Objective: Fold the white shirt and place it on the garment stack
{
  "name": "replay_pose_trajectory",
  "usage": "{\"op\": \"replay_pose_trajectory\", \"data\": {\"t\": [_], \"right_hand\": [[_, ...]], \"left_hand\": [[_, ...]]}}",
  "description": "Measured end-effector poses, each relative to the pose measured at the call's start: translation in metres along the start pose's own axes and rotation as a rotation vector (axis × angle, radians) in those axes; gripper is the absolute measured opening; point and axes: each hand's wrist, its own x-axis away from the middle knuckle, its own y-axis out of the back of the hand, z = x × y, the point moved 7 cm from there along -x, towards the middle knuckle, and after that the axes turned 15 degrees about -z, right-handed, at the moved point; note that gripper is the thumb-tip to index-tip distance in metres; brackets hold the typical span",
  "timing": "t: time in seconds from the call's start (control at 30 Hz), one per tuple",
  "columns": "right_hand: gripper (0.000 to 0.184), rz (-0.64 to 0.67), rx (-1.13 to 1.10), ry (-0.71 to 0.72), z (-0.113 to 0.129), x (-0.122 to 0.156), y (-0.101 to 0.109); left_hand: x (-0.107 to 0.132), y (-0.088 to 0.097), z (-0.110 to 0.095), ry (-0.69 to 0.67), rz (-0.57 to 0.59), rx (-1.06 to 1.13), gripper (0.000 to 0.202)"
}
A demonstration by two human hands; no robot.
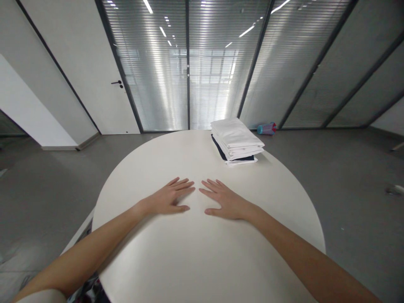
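My left hand [170, 198] lies flat on the round white table [202, 252], palm down, fingers stretched out and holding nothing. My right hand [222, 200] rests flat beside it, fingers spread, also holding nothing. The fingertips of the two hands nearly meet at the table's middle. A stack of folded cloths [236, 141], mostly white with a dark one low in the pile, sits at the far right part of the table, well beyond my right hand.
A blue and red bottle [267, 128] lies on the grey floor by the glass partition with blinds [202, 67]. A white door [104, 75] stands at the left. Grey floor surrounds the table.
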Motion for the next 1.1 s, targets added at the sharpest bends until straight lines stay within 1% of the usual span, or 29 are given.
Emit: {"op": "replay_pose_trajectory", "data": {"t": [0.1, 0.5, 0.63, 0.93, 1.03, 1.07, 1.1], "right_hand": [[0.085, 0.001, -0.004, 0.001, 0.0, 0.0, 0.001], [0.085, 0.016, 0.019, 0.001, 0.001, 0.0, 0.0], [0.085, 0.023, 0.016, -0.002, 0.001, 0.0, 0.0], [0.084, -0.007, -0.007, 0.006, 0.0, 0.0, -0.001], [0.083, -0.038, 0.002, 0.028, 0.0, 0.0, -0.001], [0.08, -0.064, 0.003, 0.044, 0.002, 0.0, 0.001], [0.074, -0.104, 0.001, 0.06, 0.003, -0.001, 0.005]], "left_hand": [[0.0, 0.001, 0.0, -0.004, -0.016, 0.015, 0.072], [0.0, 0.0, -0.001, -0.01, 0.003, -0.016, 0.071], [0.0, 0.001, -0.001, -0.008, -0.013, -0.004, 0.071], [0.0, -0.001, 0.0, -0.014, -0.013, -0.013, 0.072], [-0.001, 0.004, -0.004, -0.063, -0.069, -0.03, 0.07], [-0.002, 0.007, -0.006, -0.085, -0.114, -0.035, 0.063], [-0.003, 0.012, -0.007, -0.101, -0.179, -0.041, 0.049]]}}
